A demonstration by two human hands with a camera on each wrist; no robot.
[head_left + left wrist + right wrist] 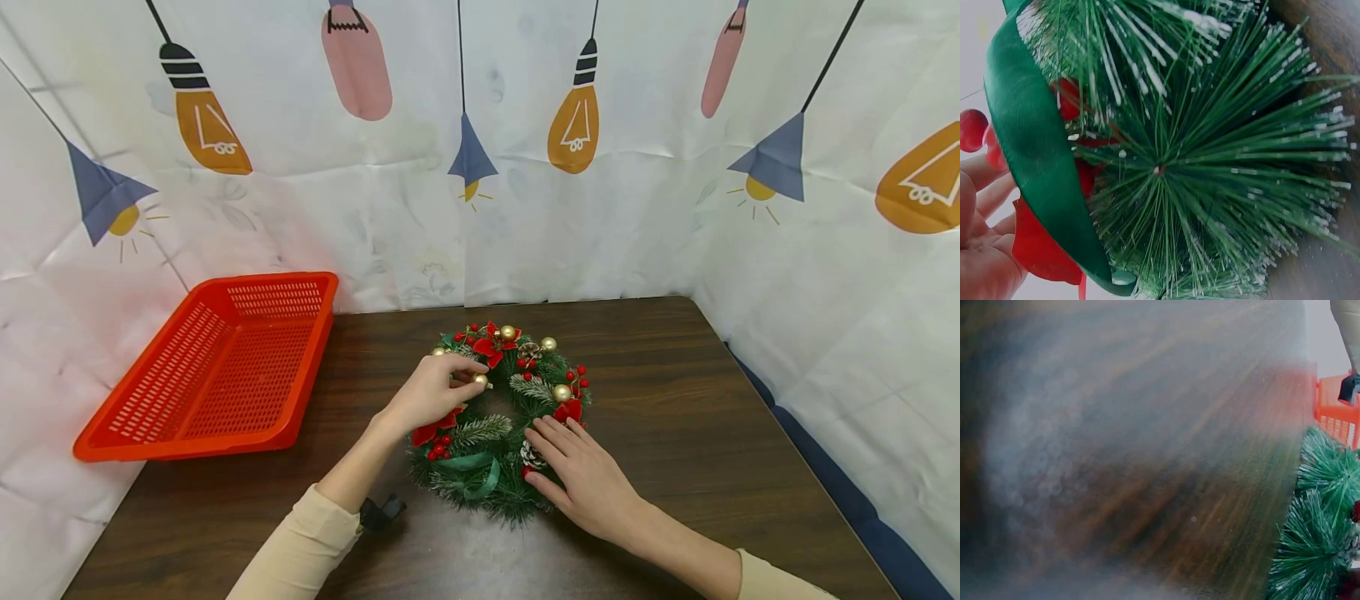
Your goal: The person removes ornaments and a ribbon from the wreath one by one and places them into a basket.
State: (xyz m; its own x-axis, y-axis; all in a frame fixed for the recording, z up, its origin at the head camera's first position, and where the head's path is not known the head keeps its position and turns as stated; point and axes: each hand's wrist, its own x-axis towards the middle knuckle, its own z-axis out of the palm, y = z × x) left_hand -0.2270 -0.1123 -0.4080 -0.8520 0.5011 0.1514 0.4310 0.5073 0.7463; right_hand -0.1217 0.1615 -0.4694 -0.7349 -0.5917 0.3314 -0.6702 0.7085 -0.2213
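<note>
Left hand (431,390), right hand (581,481), wreath (482,431) beneath

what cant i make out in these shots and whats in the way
Head view: part of the gold ball, hidden by the left hand pinching it.
Head view: part of the pine cone, covered by the right hand.
Left wrist view: the rest of the left hand, cut off by the left edge.
Right wrist view: much of the tabletop, blurred; the wreath and red basket, cut off by the right edge.
</note>
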